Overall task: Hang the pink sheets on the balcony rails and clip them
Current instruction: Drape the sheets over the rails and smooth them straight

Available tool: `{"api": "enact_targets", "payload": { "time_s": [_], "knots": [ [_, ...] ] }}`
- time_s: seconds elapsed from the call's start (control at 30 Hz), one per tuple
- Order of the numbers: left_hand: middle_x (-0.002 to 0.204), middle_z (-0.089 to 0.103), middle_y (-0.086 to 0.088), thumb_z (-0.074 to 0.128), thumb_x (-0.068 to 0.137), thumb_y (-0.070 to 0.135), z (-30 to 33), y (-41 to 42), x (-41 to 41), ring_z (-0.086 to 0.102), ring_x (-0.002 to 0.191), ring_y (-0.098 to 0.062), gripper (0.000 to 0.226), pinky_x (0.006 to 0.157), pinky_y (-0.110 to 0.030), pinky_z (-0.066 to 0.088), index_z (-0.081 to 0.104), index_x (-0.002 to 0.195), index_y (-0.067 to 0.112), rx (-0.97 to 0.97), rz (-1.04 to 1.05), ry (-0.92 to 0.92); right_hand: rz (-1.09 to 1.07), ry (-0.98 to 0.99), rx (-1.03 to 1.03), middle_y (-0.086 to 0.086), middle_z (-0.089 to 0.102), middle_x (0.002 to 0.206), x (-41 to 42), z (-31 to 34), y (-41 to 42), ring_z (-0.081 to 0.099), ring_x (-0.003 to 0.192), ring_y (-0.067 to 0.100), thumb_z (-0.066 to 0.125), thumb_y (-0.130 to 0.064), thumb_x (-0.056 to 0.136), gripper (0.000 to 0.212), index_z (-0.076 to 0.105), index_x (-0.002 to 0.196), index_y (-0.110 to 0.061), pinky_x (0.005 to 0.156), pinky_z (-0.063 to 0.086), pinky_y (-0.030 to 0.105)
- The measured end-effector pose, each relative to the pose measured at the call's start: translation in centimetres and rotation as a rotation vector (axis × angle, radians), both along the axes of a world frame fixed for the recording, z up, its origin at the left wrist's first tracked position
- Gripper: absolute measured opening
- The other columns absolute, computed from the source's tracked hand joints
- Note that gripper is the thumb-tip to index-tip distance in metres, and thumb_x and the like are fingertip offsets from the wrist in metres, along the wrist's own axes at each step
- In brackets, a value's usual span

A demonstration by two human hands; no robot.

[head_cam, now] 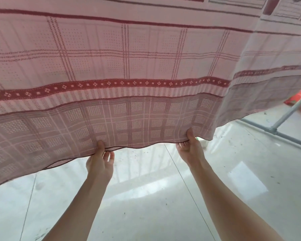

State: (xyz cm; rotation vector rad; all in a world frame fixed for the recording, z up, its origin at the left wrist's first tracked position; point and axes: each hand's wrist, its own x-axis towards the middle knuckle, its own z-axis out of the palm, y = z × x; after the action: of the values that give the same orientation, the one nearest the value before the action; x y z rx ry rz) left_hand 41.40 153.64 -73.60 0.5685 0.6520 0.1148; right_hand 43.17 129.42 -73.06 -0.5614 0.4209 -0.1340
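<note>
Sheet (111, 66) is hanging across the whole top of the view, bottom hem sagging just above the floor (146, 197). Judging by how light is passing thru and the hem is rippling: thin, light, soft, no stiffness, prob easy to bunch or slip. Best hold is the hem edge, two spread pinches.

L to R: left hand (100, 164) is pinching the hem, thumb on the near face, grip clenched on fabric. Right hand (189, 146) is doing the same further along the hem, thumb up on the cloth.

Look: pale pink, dark red plaid lines w/ dotted squares, a red diamond band across the middle, greyer checked border at the bottom. Far right, a pipe frame (288, 112). No rail or clips visible.
</note>
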Motion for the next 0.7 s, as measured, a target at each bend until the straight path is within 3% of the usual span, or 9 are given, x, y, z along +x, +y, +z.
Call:
{"api": "enact_targets", "payload": {
  "time_s": [0.07, 0.13, 0.2, 0.37, 0.43, 0.57, 0.7],
  "knots": [
    [0.08, 0.056, 0.004, 0.061, 0.086, 0.012, 0.0, -0.3, -0.1, 0.052, 0.074, -0.01, 0.008, 0.072, -0.027, 0.045, 0.056, 0.083, 0.017, -0.001, 0.028, -0.014, 0.039, -0.02, -0.051, -0.001, 0.07, 0.089, 0.2, -0.8, -0.3, 0.067, 0.087, 0.011, 0.052, -0.012, 0.093, 0.009, 0.059, 0.098, -0.01, 0.086, 0.05, 0.029],
    [0.081, 0.056, 0.005, 0.06, 0.087, 0.018, -0.1, -0.9, -0.1, 0.053, 0.078, -0.009, 0.005, 0.071, -0.026, 0.045, 0.056, 0.084, 0.018, -0.013, 0.032, -0.056, 0.072, -0.025, -0.106, 0.003, 0.066, 0.101, 0.8, -1.0, -0.8, 0.063, 0.094, 0.013, 0.053, -0.01, 0.092, 0.01, 0.059, 0.1, -0.008, 0.084, 0.049, 0.028],
    [0.085, 0.055, 0.006, 0.057, 0.089, 0.024, -0.1, -2.2, -0.3, 0.054, 0.087, -0.009, 0.006, 0.078, -0.027, 0.045, 0.056, 0.086, 0.019, -0.037, 0.007, -0.099, 0.112, -0.056, -0.146, 0.003, 0.066, 0.103, 1.5, -1.1, -1.6, 0.063, 0.094, 0.013, 0.054, -0.01, 0.09, 0.012, 0.06, 0.101, -0.009, 0.076, 0.052, 0.024],
    [0.115, 0.058, 0.006, 0.062, 0.076, 0.027, -0.8, -8.1, -1.0, 0.054, 0.108, -0.011, 0.031, 0.098, -0.037, 0.039, 0.055, 0.106, 0.023, 0.064, -0.231, -0.234, 0.208, -0.079, -0.053, 0.006, 0.064, 0.109, 2.1, -2.2, -2.5, 0.061, 0.103, 0.016, 0.055, -0.017, 0.09, 0.017, 0.06, 0.101, -0.005, 0.084, 0.048, 0.028],
    [0.117, 0.06, 0.007, 0.055, 0.085, 0.02, -0.8, -11.2, -1.2, 0.055, 0.111, -0.013, 0.022, 0.1, -0.039, 0.038, 0.057, 0.107, 0.023, 0.112, -0.305, -0.249, 0.251, -0.089, 0.023, 0.008, 0.062, 0.114, 2.2, -2.6, -2.8, 0.058, 0.106, 0.017, 0.051, -0.02, 0.093, 0.022, 0.058, 0.106, -0.004, 0.088, 0.046, 0.031],
    [0.113, 0.065, 0.007, 0.052, 0.089, 0.016, -0.8, -16.2, -0.6, 0.058, 0.11, -0.014, 0.02, 0.094, -0.034, 0.043, 0.06, 0.107, 0.021, 0.154, -0.325, -0.271, 0.342, -0.074, 0.089, 0.012, 0.064, 0.112, 2.1, -3.1, -3.6, 0.061, 0.103, 0.018, 0.051, -0.015, 0.093, 0.024, 0.057, 0.109, 0.001, 0.093, 0.044, 0.034],
    [0.088, 0.072, 0.005, 0.055, 0.088, 0.012, -1.3, -19.4, -0.4, 0.064, 0.099, -0.014, 0.007, 0.086, -0.03, 0.046, 0.062, 0.086, 0.014, 0.198, -0.2, -0.191, 0.4, -0.072, 0.071, 0.012, 0.068, 0.098, 1.9, -3.3, -4.6, 0.064, 0.096, 0.021, 0.05, -0.011, 0.093, 0.017, 0.062, 0.097, 0.001, 0.094, 0.045, 0.034]
  ]
}}
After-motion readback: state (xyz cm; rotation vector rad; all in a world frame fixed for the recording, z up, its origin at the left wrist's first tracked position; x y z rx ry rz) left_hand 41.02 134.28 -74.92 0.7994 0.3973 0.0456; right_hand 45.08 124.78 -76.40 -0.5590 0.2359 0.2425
